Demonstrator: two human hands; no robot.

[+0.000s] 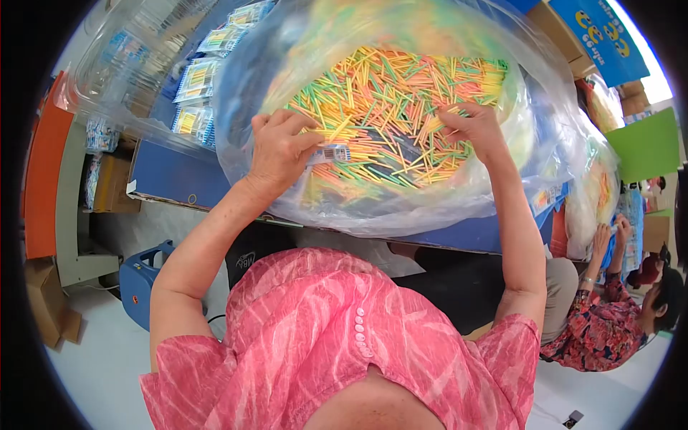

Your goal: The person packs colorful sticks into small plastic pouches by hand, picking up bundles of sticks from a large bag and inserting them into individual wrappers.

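Observation:
A large clear plastic bag lies open on the blue table, with a heap of thin coloured sticks inside, yellow, orange, pink and green. At the heap's left side my left hand is closed on a small printed packet with a barcode. Yellow sticks show at that packet's upper edge, but whether they are in it I cannot tell. My right hand reaches over the heap's right side, thumb and fingers pinched together on a few sticks. Its fingertips partly hide them.
Filled packets lie in a row to the left, by a clear plastic tray. A blue stool stands at lower left. On the right, a co-worker handles something by another bag of sticks. A blue printed box stands at upper right.

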